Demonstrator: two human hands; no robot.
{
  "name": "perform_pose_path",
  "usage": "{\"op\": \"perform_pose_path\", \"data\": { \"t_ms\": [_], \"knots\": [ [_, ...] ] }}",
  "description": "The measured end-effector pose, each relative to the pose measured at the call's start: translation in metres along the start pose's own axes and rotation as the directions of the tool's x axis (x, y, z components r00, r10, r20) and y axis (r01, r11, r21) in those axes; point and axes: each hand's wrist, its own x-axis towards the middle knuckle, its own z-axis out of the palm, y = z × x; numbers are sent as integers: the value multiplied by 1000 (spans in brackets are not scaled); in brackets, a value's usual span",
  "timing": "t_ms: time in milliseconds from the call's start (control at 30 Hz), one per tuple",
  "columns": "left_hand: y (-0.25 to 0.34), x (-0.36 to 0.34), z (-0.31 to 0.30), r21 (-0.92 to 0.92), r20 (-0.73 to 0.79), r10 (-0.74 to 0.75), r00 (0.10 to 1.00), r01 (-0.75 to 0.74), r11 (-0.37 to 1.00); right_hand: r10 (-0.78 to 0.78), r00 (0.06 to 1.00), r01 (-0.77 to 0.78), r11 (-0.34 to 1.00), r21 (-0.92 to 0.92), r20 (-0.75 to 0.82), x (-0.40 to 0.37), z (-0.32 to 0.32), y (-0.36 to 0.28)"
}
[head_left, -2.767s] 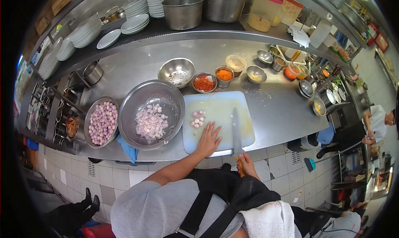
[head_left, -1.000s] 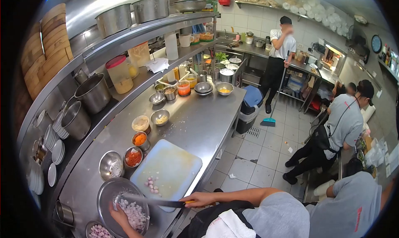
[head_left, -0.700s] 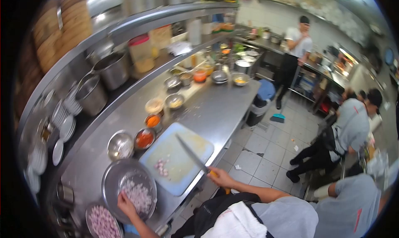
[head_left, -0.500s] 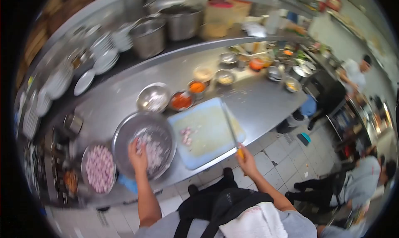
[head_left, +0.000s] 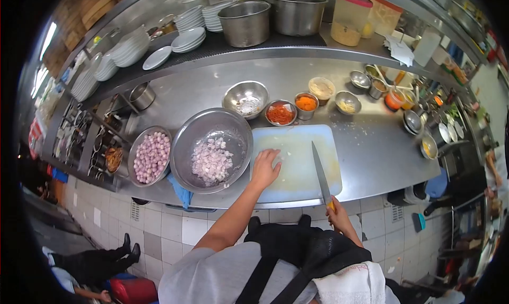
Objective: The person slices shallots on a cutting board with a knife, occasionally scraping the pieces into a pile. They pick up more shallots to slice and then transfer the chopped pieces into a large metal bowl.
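My right hand (head_left: 339, 217) is closed round the yellow handle of a long kitchen knife (head_left: 321, 175). The blade points away from me over the right part of a pale cutting board (head_left: 297, 171). On the board's left side lies my left hand (head_left: 266, 168), palm down, fingers stretched and thumb apart. Whatever is under its palm is hidden. A few small bits show near the fingertips. Left of the board, a large metal bowl (head_left: 183, 145) holds chopped shallots (head_left: 212, 161). Beside it, a smaller bowl (head_left: 133, 174) is full of whole peeled shallots (head_left: 152, 158).
Behind the board stand a metal bowl (head_left: 245, 98), a red-filled bowl (head_left: 281, 113) and an orange-filled container (head_left: 306, 105). A shelf above carries plates (head_left: 157, 58) and large pots (head_left: 244, 24). A blue cloth (head_left: 181, 190) hangs at the counter edge. Another person's legs (head_left: 101, 256) show lower left.
My left hand has come out of the large bowl and moved right onto the board. The shallot pieces seen there earlier no longer show. The knife stays in my right hand; the view has turned.
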Motion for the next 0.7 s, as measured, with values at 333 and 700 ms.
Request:
{"op": "perform_pose_path", "data": {
  "t_ms": [333, 700],
  "knots": [
    [-45, 46, 52, 391, 160, -303, 939, 221, 893, -17, 980, 8, 999, 47, 198, 30, -89, 19],
    [50, 28, 45, -858, 512, -383, 769, 472, -200, 2, 949, -46, 990, 132, 314, 46, -93, 27]
  ]
}}
